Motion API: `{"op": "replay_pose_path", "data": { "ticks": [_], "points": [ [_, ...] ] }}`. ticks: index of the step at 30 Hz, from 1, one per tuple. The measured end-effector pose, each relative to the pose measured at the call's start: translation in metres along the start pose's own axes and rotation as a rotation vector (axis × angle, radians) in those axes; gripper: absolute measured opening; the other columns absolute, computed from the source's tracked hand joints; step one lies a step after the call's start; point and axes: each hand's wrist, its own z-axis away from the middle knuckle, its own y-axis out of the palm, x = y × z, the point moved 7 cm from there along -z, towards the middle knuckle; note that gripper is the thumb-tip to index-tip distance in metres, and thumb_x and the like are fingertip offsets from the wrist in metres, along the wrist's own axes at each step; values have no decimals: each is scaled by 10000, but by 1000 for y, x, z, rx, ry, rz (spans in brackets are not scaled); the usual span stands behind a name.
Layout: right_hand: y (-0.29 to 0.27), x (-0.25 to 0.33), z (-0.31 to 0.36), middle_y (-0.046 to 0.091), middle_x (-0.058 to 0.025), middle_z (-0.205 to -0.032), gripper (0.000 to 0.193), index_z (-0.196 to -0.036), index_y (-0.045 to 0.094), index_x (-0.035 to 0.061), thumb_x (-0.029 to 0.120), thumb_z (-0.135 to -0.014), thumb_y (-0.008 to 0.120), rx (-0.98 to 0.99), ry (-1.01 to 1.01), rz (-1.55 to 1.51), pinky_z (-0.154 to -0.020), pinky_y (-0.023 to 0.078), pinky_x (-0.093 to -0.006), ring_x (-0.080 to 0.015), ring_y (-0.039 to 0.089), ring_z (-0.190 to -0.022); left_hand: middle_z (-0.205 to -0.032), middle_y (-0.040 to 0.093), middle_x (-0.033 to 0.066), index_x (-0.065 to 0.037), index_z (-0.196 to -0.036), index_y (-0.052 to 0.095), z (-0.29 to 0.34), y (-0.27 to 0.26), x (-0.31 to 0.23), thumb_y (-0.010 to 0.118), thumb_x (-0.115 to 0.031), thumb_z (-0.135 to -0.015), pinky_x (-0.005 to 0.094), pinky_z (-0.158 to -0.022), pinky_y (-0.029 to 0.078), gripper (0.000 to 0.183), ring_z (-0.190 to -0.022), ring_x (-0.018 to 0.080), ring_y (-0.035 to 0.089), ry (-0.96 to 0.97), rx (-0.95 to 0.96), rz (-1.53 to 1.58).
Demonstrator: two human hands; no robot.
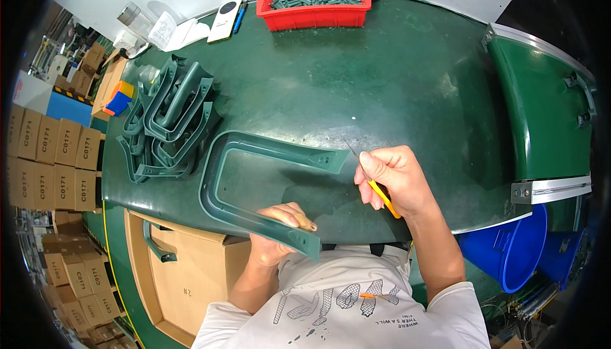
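My left hand (267, 251) grips the near arm of a green U-shaped plastic handle (212, 180), its fingers wrapped over the edge. The handle's curved side points left, and its far arm reaches right toward my other hand. In my right hand (400, 174) is a thin-bladed knife with a yellow handle (384, 199). The blade points up and left, close to the tip of the far arm; whether it touches cannot be made out. A heap of similar green handles (172, 110) lies on the left of the green table (407, 75).
At the back stands a red bin (312, 20) of small green pieces. Left of it are a white device (224, 20), a blue pen (240, 18) and papers (178, 36). An open cardboard box (197, 279) sits below left, blue bins (506, 253) below right. A green panel (547, 113) borders the right.
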Motion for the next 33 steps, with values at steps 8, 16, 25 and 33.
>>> {"op": "replay_pose_path", "data": {
  "ticks": [8, 16, 25, 33],
  "points": [
    [1, 1, 0, 587, -107, -534, 376, -695, 619, -23, 254, -938, 543, 4, -15, 17, -365, 372, -218, -100, 477, -363, -788, 653, 141, -22, -953, 578, 1, -1, 1, 810, -285, -682, 342, -642, 481, 443, -721, 262, 634, -10, 7, 17],
    [1, 1, 1, 585, -103, -530, 376, -691, 620, -21, 258, -934, 550, -9, -18, 30, -360, 360, -214, -98, 474, -362, -786, 651, 150, -15, -949, 574, 1, -1, 1, 805, -272, -690, 345, -650, 479, 432, -717, 266, 635, -20, -2, 7],
    [1, 0, 1, 585, -97, -529, 372, -695, 619, -19, 258, -934, 552, 3, -17, 44, -354, 351, -215, -95, 473, -363, -790, 654, 149, -20, -941, 576, 1, -3, 1, 805, -274, -689, 353, -653, 467, 425, -720, 275, 647, -9, 21, 13],
    [0, -1, 0, 584, -92, -530, 376, -690, 617, -17, 258, -937, 547, -6, -15, 40, -361, 367, -215, -90, 475, -366, -783, 653, 153, -16, -936, 582, 2, -4, 2, 810, -278, -685, 353, -651, 471, 429, -706, 272, 647, -10, 23, -25]
  ]
}}
